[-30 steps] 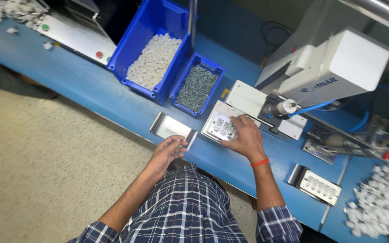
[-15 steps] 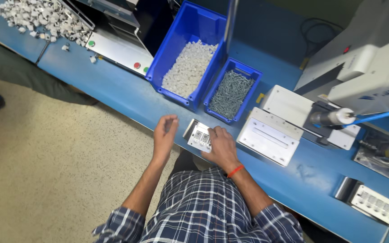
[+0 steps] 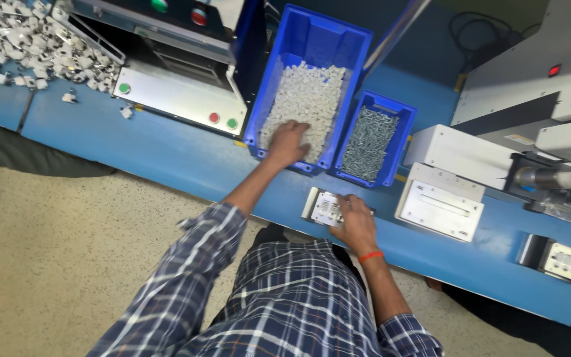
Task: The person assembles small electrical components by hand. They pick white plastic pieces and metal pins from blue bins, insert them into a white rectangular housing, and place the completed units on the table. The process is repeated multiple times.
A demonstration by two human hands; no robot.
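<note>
Head view: our left hand (image 3: pixel 288 141) reaches into the large blue bin (image 3: pixel 342 39), fingers curled down into the small white parts (image 3: pixel 305 99); whether they grip any we cannot tell. Our right hand (image 3: pixel 355 221) rests with fingers loosely bent on the white plate (image 3: pixel 324 208) lying on the blue bench (image 3: pixel 166 155), just below the smaller bin of screws (image 3: pixel 371 135).

On the table (image 3: pixel 166 152), the large bin (image 3: pixel 312 86) stands left of the small bin (image 3: pixel 373 139), touching it. The left hand (image 3: pixel 288 142) lies in the large bin on the plastic parts (image 3: pixel 308 96). Screws (image 3: pixel 371 135) fill the small bin. Nearer the person, before both bins, the right hand (image 3: pixel 355 221) rests on a plate (image 3: pixel 325 208). A fixture (image 3: pixel 441 210) sits right of the plate; a control box (image 3: pixel 173 99) stands left of the bins.
</note>
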